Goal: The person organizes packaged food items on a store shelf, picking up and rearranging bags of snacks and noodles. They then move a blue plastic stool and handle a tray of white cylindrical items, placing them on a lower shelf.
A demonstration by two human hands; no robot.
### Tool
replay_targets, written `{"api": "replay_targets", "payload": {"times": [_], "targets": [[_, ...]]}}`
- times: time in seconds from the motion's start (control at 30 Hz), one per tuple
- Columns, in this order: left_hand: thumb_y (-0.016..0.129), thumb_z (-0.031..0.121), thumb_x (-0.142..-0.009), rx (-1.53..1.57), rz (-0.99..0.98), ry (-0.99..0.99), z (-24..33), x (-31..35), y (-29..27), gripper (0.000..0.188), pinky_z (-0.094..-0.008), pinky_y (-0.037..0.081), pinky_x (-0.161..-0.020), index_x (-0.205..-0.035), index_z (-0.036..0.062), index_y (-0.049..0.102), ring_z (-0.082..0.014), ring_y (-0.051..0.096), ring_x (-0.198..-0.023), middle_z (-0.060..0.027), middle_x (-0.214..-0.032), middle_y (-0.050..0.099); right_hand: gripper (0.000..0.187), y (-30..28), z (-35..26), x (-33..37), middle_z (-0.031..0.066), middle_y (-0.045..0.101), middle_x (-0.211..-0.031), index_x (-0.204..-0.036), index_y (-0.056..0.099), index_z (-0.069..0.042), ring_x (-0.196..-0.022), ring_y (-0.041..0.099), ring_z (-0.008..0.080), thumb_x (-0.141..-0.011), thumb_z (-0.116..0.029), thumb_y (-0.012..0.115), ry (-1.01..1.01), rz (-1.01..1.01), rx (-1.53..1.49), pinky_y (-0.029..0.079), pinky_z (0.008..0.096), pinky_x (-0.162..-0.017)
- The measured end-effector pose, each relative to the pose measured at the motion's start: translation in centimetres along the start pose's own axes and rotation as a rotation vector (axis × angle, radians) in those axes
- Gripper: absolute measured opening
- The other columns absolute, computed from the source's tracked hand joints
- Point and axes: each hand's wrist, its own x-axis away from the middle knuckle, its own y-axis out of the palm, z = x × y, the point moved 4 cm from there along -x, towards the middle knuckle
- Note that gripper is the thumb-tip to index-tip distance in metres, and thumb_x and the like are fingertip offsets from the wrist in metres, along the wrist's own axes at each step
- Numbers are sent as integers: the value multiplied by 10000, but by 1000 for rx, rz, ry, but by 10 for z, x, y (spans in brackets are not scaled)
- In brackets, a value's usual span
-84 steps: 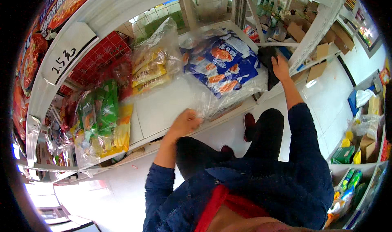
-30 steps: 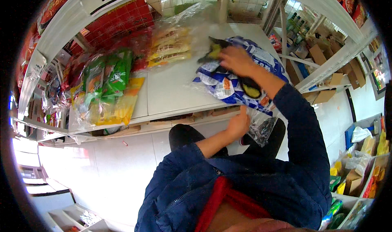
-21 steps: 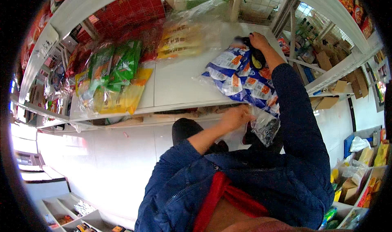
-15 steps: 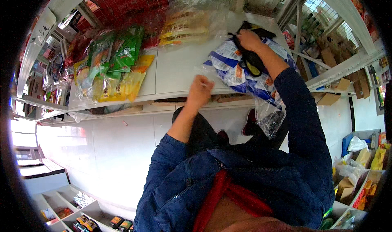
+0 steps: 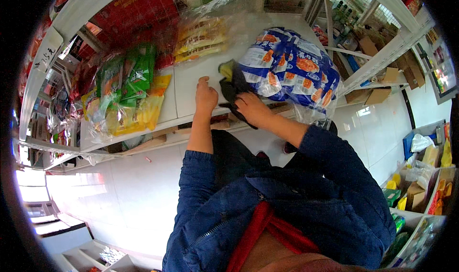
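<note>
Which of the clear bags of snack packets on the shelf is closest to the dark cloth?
The bag of blue packets: it touches the dark cloth. Yellow and green ones lie apart.

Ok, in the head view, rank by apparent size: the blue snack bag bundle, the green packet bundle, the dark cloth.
1. Blue snack bag bundle.
2. Green packet bundle, close behind; fisheye bending makes this unsure.
3. Dark cloth, clearly smallest, under the right hand.

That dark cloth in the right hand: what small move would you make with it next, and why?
Probably sweep the dark cloth leftward over the bare white shelf top. The right hand presses it against the shelf beside the clear bag of blue snack packets, the left hand rests on the shelf edge, and open surface lies just left of the cloth.
</note>
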Motion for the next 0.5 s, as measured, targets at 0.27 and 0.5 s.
{"api": "replay_targets", "payload": {"times": [0.27, 0.5], "targets": [[626, 135, -761, 94, -184, 53, 35, -5, 21, 525, -401, 457, -770, -1205, -28, 398, -342, 577, -889, -229, -977, 576, 488, -24, 24, 138, 143, 513, -1175, -1160, 498, -36, -1098, 478, 279, -873, -431, 507, 787, 15, -921, 392, 399, -913], [636, 88, -774, 568, -509, -339, 6, -25, 63, 476, -281, 422, -489, -1170, -37, 403, -149, 525, -556, -82, -668, 550, 671, -48, 29, 208, 107, 456, -1264, -1320, 379, -102, -1151, 444, 259, -837, -554, 489, 1251, 829, -1912, 408, 440, -896]]}}
